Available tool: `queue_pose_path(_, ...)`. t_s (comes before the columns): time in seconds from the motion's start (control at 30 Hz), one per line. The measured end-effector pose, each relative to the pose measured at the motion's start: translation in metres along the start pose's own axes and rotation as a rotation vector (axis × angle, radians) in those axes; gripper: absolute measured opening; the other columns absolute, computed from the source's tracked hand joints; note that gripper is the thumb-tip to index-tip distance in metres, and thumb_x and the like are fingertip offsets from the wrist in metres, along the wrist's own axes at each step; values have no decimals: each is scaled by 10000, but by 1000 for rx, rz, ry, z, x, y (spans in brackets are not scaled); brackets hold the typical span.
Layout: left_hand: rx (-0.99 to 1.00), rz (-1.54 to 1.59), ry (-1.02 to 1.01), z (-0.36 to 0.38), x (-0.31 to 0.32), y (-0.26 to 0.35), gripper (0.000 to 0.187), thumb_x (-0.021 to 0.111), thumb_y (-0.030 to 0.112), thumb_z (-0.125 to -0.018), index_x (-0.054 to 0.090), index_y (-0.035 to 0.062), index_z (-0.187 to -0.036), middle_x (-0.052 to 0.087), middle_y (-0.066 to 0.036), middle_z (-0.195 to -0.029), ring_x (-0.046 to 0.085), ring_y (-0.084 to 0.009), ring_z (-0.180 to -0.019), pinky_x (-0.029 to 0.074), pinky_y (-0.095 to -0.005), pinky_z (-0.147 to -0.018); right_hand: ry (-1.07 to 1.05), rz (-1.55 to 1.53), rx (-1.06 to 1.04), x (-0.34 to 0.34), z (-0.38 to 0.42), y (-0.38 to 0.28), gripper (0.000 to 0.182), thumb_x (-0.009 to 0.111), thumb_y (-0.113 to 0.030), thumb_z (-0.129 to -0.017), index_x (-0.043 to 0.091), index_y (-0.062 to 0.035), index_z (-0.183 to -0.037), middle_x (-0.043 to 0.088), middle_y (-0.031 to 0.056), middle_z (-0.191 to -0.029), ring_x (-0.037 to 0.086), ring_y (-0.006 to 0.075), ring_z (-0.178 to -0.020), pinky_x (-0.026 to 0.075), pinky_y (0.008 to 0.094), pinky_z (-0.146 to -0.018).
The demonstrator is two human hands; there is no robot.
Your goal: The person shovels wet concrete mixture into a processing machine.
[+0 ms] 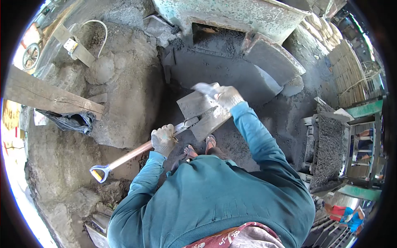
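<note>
A shovel [128, 155] lies slantwise before me, its wooden shaft ending in a blue D-handle with a yellow grip at lower left. My left hand [163, 139], in a dirty grey work glove, is wrapped round the shaft near the metal socket. The broad grey shovel blade [213, 124] is held above my feet, its face smeared with dark residue. Over the blade's far edge, my gloved right hand [228, 97] is closed on a flat grey piece [203, 88]. That piece is smeared by motion, and its exact kind does not show.
A large weathered metal hopper [231, 16] with a square opening stands ahead, dark grey material inside. A concrete mass [128, 95] and a wooden beam [53, 93] are to the left. At right is a machine bed [328, 144] covered in grey material. Another person [347, 215] is at lower right.
</note>
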State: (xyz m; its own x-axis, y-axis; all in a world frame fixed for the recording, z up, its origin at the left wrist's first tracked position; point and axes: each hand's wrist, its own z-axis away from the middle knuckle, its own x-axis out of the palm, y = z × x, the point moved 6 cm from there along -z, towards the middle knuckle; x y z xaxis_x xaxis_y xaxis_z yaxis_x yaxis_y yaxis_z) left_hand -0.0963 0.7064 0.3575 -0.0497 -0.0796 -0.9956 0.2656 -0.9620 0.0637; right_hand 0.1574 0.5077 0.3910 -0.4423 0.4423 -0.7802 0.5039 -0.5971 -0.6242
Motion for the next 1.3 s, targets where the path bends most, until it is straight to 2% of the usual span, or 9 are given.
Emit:
queue_pose_path(0.03,-15,-10,2,0,-2,1,342,807,333,-741,617,134,-944,714,-103,-910,714,-279,-911,489,-435,-747,-93,-243,494,-5,-1,24,361,646,-308,-909,726,-106,-1198,737,204,-1082,720,306,-1014,546,380,-881)
queue_pose_path(0.2,-107,73,-91,-8,5,4,257,754,233,-763,624,124,-955,714,-131,-880,715,-321,-877,503,-461,-736,-24,-309,-11,77,27,8,409,616,-341,-925,699,-119,-1258,714,204,-1164,698,354,-1081,542,417,-915)
queue_pose_path(0.33,-201,227,-105,-11,3,2,187,688,164,-777,633,107,-947,711,-165,-851,709,-373,-851,532,-498,-748,47,-130,377,47,29,56,470,667,-296,-890,651,-81,-1309,700,197,-1206,654,398,-1141,521,440,-982)
queue_pose_path(0.47,-263,301,-44,10,25,-20,152,677,169,-782,643,103,-916,712,-168,-865,700,-391,-863,550,-505,-771,25,-89,-53,102,34,70,426,689,-267,-900,661,-60,-1271,683,189,-1257,674,373,-1121,537,443,-947)
queue_pose_path(0.67,-493,370,-74,61,61,-77,203,725,248,-762,663,122,-908,721,-158,-887,705,-378,-868,556,-484,-767,-29,-194,129,170,-78,53,233,727,-147,-849,712,-5,-1034,742,171,-945,719,295,-886,556,374,-830)
queue_pose_path(0.87,-766,476,-207,105,96,-162,227,688,322,-805,689,138,-938,721,-194,-953,695,-403,-941,551,-494,-822,-177,-235,-55,269,-226,-101,289,700,-229,-852,716,-23,-1054,717,240,-1009,686,425,-995,536,496,-851)
queue_pose_path(1.07,-681,513,-106,121,133,-235,305,756,312,-784,633,55,-894,709,-236,-886,690,-440,-878,546,-525,-774,-769,-922,-28,526,-405,-251,230,692,-188,-943,634,-50,-1117,598,50,-825,587,158,-652,523,356,-599)
queue_pose_path(1.13,-644,514,-99,104,115,-255,365,832,272,-738,616,25,-898,702,-261,-873,682,-456,-856,542,-532,-760,-284,-19,-147,489,-418,-310,224,631,-293,-917,681,-84,-983,670,74,-804,633,233,-681,542,411,-641)
queue_pose_path(1.3,-497,576,-176,67,151,-296,454,871,258,-715,621,-19,-972,696,-248,-802,692,-436,-793,552,-481,-741,-16,-252,-468,232,-216,-365,217,630,-201,-901,709,-117,-1086,707,127,-928,694,352,-919,547,472,-796)
